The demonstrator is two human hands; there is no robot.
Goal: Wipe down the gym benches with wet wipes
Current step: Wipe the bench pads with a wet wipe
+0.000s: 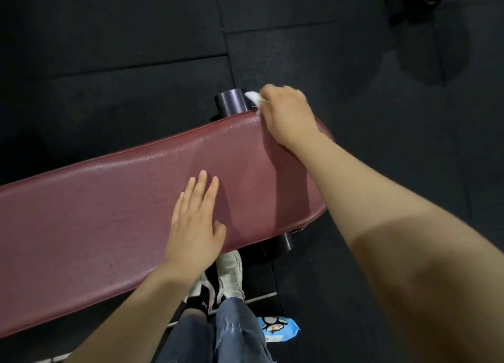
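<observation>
Maroon bench point(109, 215) pad glistens damp; white wipe point(252, 96) bunched at its far edge.

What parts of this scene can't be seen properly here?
Head view only:
- Wipe: mostly hidden under the right hand.
- Bench: cut off by the left edge; far side out of sight.
- Wipe pack: partly behind the leg; print too small to read.
- Top right corner: too dark.
</observation>
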